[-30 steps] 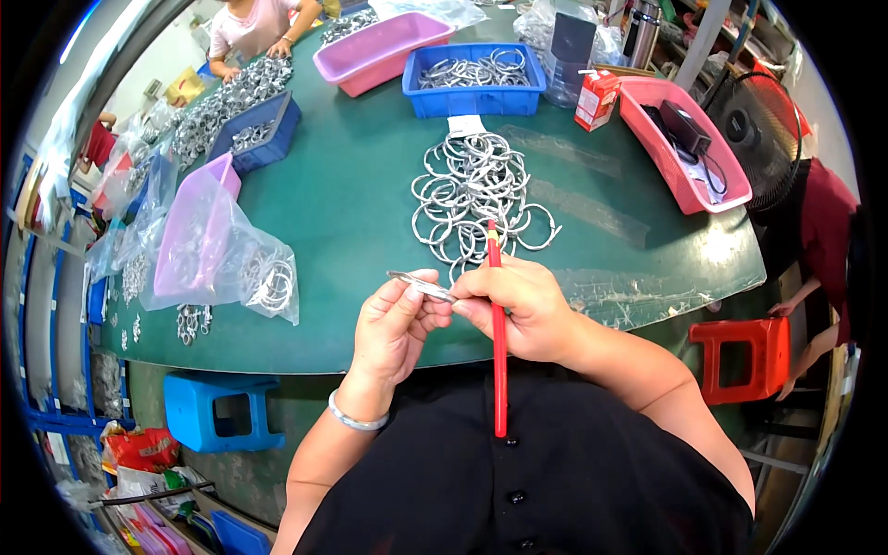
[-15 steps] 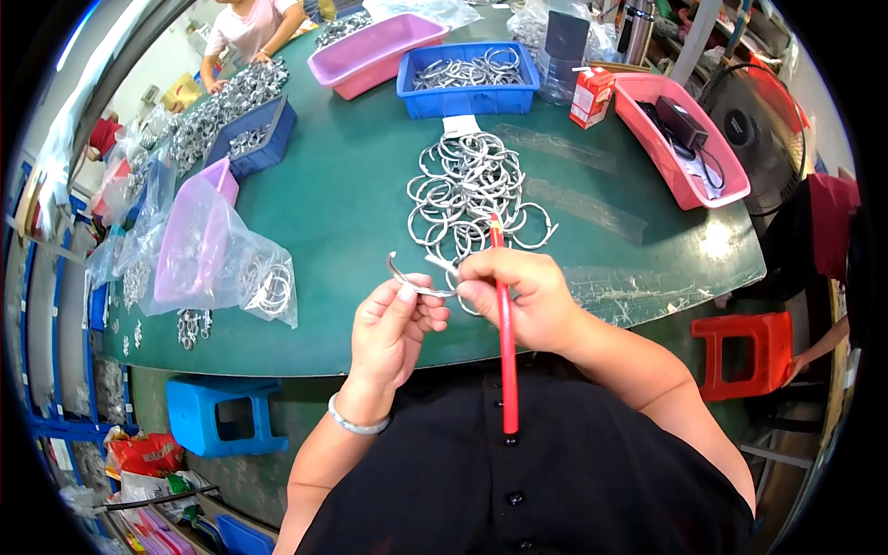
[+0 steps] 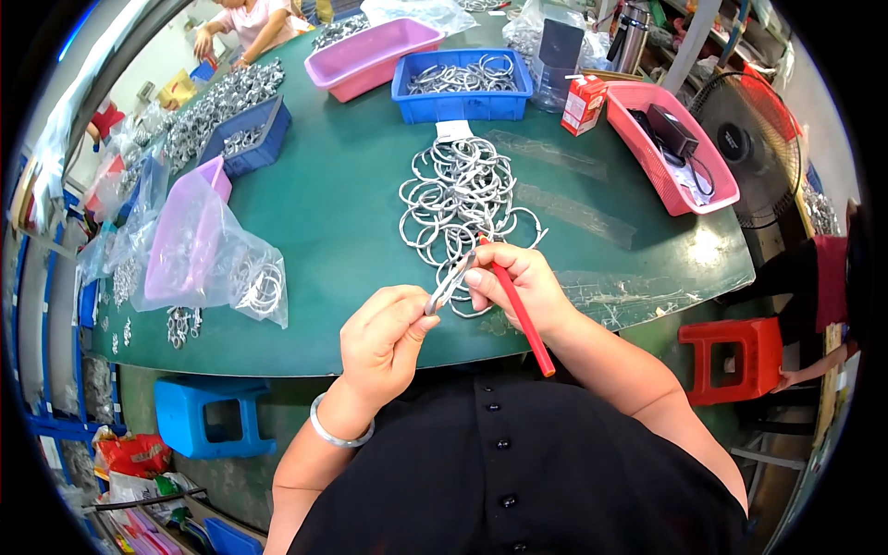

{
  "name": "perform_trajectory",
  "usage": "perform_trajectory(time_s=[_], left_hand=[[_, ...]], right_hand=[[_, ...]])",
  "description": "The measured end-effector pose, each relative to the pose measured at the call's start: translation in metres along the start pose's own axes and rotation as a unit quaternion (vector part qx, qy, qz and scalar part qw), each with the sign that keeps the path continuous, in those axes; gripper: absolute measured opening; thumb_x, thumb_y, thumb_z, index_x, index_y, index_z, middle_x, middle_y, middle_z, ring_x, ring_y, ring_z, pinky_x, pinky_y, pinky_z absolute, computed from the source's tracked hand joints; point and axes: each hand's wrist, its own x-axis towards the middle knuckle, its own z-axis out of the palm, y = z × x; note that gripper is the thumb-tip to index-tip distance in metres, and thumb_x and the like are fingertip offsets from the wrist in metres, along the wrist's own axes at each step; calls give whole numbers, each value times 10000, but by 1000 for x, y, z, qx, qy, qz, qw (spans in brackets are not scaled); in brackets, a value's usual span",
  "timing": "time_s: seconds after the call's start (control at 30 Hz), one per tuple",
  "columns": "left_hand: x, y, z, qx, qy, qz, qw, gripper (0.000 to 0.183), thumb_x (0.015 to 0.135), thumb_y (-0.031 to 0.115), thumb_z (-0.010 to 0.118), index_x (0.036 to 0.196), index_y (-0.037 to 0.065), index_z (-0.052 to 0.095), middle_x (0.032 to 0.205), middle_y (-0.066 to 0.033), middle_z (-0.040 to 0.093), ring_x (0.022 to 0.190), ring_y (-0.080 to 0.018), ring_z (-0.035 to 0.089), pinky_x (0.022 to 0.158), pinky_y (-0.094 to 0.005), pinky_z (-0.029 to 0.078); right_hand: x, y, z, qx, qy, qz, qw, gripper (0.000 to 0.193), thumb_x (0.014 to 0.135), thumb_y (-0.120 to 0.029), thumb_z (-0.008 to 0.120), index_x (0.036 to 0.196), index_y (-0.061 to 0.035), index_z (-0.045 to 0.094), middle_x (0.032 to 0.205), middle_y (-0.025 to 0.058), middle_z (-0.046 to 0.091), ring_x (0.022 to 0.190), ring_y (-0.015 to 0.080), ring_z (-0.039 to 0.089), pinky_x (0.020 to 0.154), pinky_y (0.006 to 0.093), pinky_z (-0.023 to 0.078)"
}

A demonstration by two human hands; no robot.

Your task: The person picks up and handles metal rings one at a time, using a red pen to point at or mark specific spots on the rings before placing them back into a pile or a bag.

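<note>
My left hand (image 3: 384, 338) is closed, its thumb and fingers pinching one end of a silvery metal ring (image 3: 448, 287) seen nearly edge-on. At the ring's other end are the fingertips of my right hand (image 3: 518, 282). A red pencil (image 3: 524, 319) is tucked in that hand, slanting down towards me. Just beyond both hands lies a loose pile of similar metal rings (image 3: 462, 190) on the green table. Where the right fingers meet the ring is partly hidden.
Behind the pile stands a blue bin of rings (image 3: 462, 109). A pink basket (image 3: 684, 199) with a black adapter is at the right, near a red-white carton (image 3: 584, 104). To the left are a bagged purple bin (image 3: 176, 240) and a blue stool (image 3: 208, 416). Another person works at the far left.
The ring has swung from lying crosswise to slanting up to the right. My left hand has rolled over it, and the pencil's lower end has swung right. The far person's hand has lifted.
</note>
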Motion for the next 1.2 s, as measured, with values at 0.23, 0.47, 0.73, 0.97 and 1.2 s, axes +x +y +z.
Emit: perform_trajectory(time_s=[0.23,0.47,0.73,0.97,1.2], left_hand=[[-5,-7,-1,-82,0,-93,992,73,818,21,541,841,-46,558,774,-91,586,681,-142,566,616,-244,466],[-7,-20,3,-395,68,-341,851,159,882,153,493,892,11,564,762,-55,588,660,-125,567,627,-251,467],[-6,-26,3,-459,68,-378,801,162,877,174,502,868,27,568,767,-60,592,651,-140,572,616,-257,467],[-7,-28,3,-487,73,-396,775,173,876,182,503,863,22,567,770,-64,592,655,-144,575,615,-260,473],[-8,-28,3,-498,78,-407,762,178,878,186,501,854,24,569,769,-64,590,652,-145,573,613,-261,475]], right_hand=[[0,-1,3,21,-4,31,999,88,845,-93,530,832,-8,548,672,-12,507,569,35,475,533,181,401],[-2,-4,6,48,2,90,995,121,853,-138,533,818,-22,538,630,-3,510,561,53,474,525,200,407],[-2,-5,6,72,5,108,992,132,854,-145,540,792,-28,533,624,-1,508,548,55,463,525,199,403],[-2,-1,6,64,8,111,992,146,856,-159,542,780,-35,536,603,-7,510,534,51,461,515,195,399],[-2,-3,7,60,12,120,991,153,858,-166,541,776,-38,539,591,-6,509,522,49,458,505,193,395]])
